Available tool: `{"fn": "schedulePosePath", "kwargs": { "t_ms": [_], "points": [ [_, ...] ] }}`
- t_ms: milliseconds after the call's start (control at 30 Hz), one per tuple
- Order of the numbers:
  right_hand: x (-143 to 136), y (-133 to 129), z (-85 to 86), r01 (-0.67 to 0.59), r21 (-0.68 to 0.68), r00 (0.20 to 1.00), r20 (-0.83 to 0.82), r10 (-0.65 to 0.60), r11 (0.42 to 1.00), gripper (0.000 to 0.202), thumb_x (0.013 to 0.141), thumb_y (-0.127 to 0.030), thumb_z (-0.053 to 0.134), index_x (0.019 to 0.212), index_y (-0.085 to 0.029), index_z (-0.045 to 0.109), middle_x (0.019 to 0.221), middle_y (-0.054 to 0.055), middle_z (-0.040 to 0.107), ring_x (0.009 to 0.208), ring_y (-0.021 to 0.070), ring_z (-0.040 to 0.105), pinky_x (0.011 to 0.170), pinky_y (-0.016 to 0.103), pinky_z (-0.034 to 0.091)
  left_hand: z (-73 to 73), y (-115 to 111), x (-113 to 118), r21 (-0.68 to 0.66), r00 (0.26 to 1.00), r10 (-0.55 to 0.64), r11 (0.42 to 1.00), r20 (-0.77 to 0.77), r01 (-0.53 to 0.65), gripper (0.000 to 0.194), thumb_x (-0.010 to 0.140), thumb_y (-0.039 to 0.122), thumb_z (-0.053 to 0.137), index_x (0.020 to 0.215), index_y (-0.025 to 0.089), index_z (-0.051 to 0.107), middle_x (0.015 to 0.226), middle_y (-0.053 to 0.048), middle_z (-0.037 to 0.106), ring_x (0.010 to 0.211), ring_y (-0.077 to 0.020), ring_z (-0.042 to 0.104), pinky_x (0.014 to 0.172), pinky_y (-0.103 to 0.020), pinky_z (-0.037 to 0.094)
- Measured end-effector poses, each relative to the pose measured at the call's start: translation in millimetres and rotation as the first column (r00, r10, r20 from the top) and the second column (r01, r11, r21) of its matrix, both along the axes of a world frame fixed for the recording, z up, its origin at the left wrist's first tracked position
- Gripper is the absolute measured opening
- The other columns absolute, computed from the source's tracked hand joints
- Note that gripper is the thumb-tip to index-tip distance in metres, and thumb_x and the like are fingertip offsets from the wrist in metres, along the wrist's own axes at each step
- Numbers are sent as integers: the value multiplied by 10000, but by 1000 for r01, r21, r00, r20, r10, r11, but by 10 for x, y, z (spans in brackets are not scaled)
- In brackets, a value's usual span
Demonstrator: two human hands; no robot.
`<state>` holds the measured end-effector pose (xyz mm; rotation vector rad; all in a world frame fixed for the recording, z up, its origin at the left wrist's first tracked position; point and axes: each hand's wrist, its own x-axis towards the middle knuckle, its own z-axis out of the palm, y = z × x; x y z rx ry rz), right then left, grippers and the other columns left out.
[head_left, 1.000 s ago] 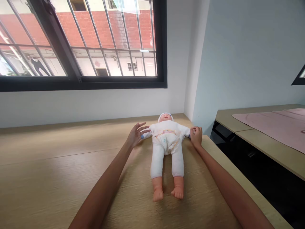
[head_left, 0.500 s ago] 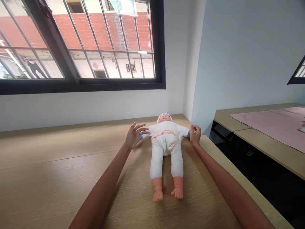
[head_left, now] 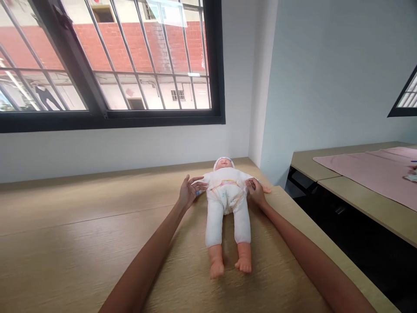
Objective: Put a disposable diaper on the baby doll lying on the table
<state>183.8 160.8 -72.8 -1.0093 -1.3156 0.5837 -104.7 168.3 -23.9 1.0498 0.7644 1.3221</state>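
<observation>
A baby doll (head_left: 224,174) in white clothes and a white cap lies on its back on the wooden table (head_left: 81,252), its bare feet toward me. Around its hips is a white diaper (head_left: 228,198) with coloured marks at the waist. My left hand (head_left: 189,191) is open beside the doll's arm on the left, fingers spread and reaching over its sleeve. At the right side of the diaper's waist, my right hand (head_left: 256,191) has its fingers curled together; what they pinch, if anything, is hidden. The doll's hand (head_left: 266,189) shows beyond my right hand.
A barred window (head_left: 146,65) in a dark frame is above the table at the back left. On the right, past a dark gap, another table (head_left: 325,173) carries a pink cloth (head_left: 368,167). A pale wall corner (head_left: 256,108) rises behind the doll.
My right hand has moved left from the doll's cuff to the side of the diaper, uncovering the doll's hand. My left hand has shifted slightly right, still spread.
</observation>
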Motion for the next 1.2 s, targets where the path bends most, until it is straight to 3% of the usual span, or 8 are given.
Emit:
{"fn": "schedulePosePath", "kwargs": {
  "t_ms": [100, 200, 367, 533, 633, 867, 1200],
  "points": [
    [-11, -66, 5, -16, 7, 1000, 24, 16, 1000, 412, 774, -564, 582, 602, -201, 492, 501, -48, 406, 480, 112, 340, 508, 259, 297, -59, 14, 11, 27, 1000, 13, 1000, -25, -12, 555, 885, 603, 386, 801, 143, 686, 365, 17, 448, 370, -138, 462, 471, -258, 407],
    [17, -56, 25, 4, 13, 1000, -20, -4, 1000, 523, 783, -641, 536, 525, -210, 390, 476, -50, 339, 472, 105, 299, 483, 261, 255, -79, 41, -21, 28, 997, 13, 1000, -74, -11, 629, 869, 667, 371, 722, 139, 679, 298, 54, 275, 279, -94, 274, 368, -226, 260],
    [106, 50, 70, 6, -79, 983, -185, -20, 997, 618, 828, -753, 320, 498, -233, 362, 375, -68, 232, 348, 94, 202, 391, 271, 179, -19, 48, -70, 41, 996, 38, 999, -77, -35, 686, 872, 694, 329, 642, 141, 663, 305, 54, 231, 282, -77, 241, 356, -212, 229],
    [158, 66, 114, -146, -146, 949, -301, 96, 979, 676, 764, -837, 307, 452, -239, 354, 319, -75, 176, 298, 80, 138, 370, 268, 96, 31, 13, -54, 32, 996, -9, 999, -89, 12, 729, 846, 743, 306, 681, 140, 681, 299, 54, 239, 294, -98, 321, 387, -223, 315],
    [134, 36, 126, -163, -132, 952, -282, 121, 978, 680, 756, -822, 385, 430, -226, 369, 322, -65, 211, 323, 76, 169, 393, 265, 133, 30, 12, -51, 10, 988, -80, 997, -135, 82, 777, 817, 787, 282, 711, 136, 693, 290, 45, 244, 307, -131, 389, 376, -235, 319],
    [80, 15, 157, -163, -113, 962, -239, 133, 980, 675, 753, -812, 406, 447, -211, 433, 356, -56, 251, 355, 83, 207, 423, 262, 144, 27, 42, -98, 30, 973, -115, 992, -201, 124, 761, 812, 788, 299, 581, 150, 643, 313, 54, 203, 285, -66, 167, 327, -210, 137],
    [122, 67, 143, -72, -146, 975, -218, 39, 987, 626, 746, -800, 422, 510, -221, 446, 382, -71, 246, 347, 89, 226, 392, 263, 195, 160, -41, -150, 1, 929, -124, 991, -350, 133, 737, 802, 794, 316, 601, 156, 626, 373, 67, 171, 343, -61, 123, 377, -214, 113]
  ]
}}
